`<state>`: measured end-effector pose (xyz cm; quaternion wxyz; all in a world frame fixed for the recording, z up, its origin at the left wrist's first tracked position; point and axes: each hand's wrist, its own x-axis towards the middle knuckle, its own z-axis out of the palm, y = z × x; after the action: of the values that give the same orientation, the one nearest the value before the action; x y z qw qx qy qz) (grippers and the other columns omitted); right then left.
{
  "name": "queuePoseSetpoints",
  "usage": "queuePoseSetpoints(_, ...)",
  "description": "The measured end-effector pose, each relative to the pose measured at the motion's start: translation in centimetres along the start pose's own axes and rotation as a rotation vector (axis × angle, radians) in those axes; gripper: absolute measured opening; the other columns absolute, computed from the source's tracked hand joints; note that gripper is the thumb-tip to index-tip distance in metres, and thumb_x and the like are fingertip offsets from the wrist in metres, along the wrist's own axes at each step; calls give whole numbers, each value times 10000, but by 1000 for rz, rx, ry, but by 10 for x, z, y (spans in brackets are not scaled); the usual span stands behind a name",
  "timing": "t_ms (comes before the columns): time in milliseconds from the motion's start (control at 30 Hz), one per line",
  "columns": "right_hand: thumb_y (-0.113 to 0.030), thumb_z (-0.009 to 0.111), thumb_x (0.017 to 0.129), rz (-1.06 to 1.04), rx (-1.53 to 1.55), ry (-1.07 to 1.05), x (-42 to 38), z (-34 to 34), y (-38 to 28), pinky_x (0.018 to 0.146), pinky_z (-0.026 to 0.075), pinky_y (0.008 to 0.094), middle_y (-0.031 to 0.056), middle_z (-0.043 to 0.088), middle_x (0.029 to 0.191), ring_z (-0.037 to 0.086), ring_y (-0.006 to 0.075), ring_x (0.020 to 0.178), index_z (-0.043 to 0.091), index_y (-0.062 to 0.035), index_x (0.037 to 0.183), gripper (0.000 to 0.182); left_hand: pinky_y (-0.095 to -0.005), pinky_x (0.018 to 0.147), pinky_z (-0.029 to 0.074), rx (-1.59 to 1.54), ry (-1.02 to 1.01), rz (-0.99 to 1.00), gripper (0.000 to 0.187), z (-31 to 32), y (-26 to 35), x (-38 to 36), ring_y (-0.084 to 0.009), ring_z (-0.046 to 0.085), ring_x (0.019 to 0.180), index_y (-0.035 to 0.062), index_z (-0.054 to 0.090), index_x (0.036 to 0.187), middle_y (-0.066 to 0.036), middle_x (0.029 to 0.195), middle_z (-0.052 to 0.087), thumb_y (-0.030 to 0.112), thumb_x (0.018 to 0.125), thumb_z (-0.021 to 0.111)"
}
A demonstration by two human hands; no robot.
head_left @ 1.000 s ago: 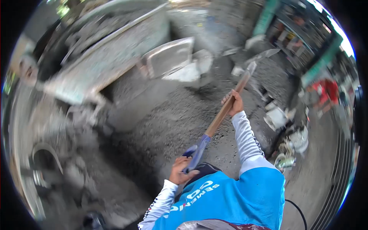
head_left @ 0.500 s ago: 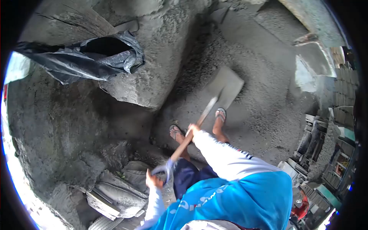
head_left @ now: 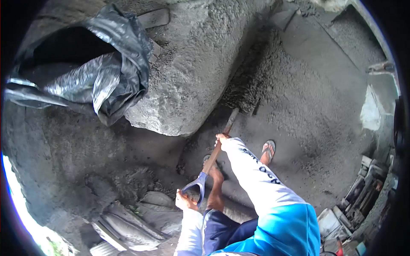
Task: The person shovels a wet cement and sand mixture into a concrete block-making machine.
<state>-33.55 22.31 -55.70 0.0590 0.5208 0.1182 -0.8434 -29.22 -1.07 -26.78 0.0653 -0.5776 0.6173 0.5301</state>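
Note:
A long shovel (head_left: 212, 158) slants across the lower middle of the view. My left hand (head_left: 186, 200) is closed on its blue-grey D-shaped grip. Farther up, near the metal neck, my right hand (head_left: 222, 138) is wrapped round the wooden shaft. Dark, damp, grainy material (head_left: 245, 91) covers the blade, whose outline is mostly hidden, beside the large concrete block. My sandalled feet stand on either side of the shaft's lower side, on the grey floor.
An open black plastic bag (head_left: 124, 55) is at the upper left, by the rough concrete block (head_left: 183, 72). Stacked dusty sacks (head_left: 132, 226) lie at the lower left. Wooden pieces (head_left: 363, 192) are piled at the right. A pale patch (head_left: 370, 110) is at the far right.
The shovel blade has moved up and left into the grainy material beside the block and now carries or lies under it. My feet are farther apart, and the black bag appears larger and nearer.

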Motion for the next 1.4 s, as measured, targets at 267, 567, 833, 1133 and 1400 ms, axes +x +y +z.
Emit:
queuePoseSetpoints(267, -79, 667, 787, -109, -66, 325, -34, -7, 12, 404, 480, 365, 80, 546, 586, 519, 192, 457, 579, -31, 793, 100, -281, 297, 262, 27, -8, 68, 386, -27, -45, 16, -108, 344, 365, 121, 432, 694, 13, 522, 370, 411, 901, 580)
queuePoseSetpoints(567, -162, 668, 797, -145, 296, 388, -136, -75, -3, 435, 471, 370, 51, 504, 646, 513, 187, 503, 521, -83, 827, 169, -291, 310, 282, 219, -286, 180, 403, -57, -24, -9, -123, 365, 373, 135, 415, 691, 2, 523, 374, 434, 884, 603)
queuePoseSetpoints(833, -188, 616, 868, -504, 648, 342, -321, -222, -81, 459, 478, 369, 64, 544, 727, 541, 207, 530, 532, -93, 925, 139, -353, 276, 320, 477, -711, 161, 533, -20, -58, -120, -201, 414, 308, 117, 392, 588, -53, 411, 386, 534, 873, 561)
queuePoseSetpoints(1133, -59, 602, 853, -1095, 938, 309, -643, -327, -347, 523, 484, 362, 30, 481, 682, 516, 171, 574, 477, -98, 910, 143, -318, 293, 288, 676, -1454, 462, 544, 135, -79, -495, -150, 373, 324, 133, 383, 634, -7, 451, 353, 599, 881, 514)
queuePoseSetpoints(1400, -72, 612, 820, -1741, 963, 204, -960, -416, -439, 559, 489, 358, 36, 473, 611, 506, 197, 551, 497, -72, 858, 121, -281, 514, 416, 14, -2370, 1561, 326, 81, -97, -819, -90, 504, 569, 40, 546, 707, -24, 622, 543, 284, 773, 752)
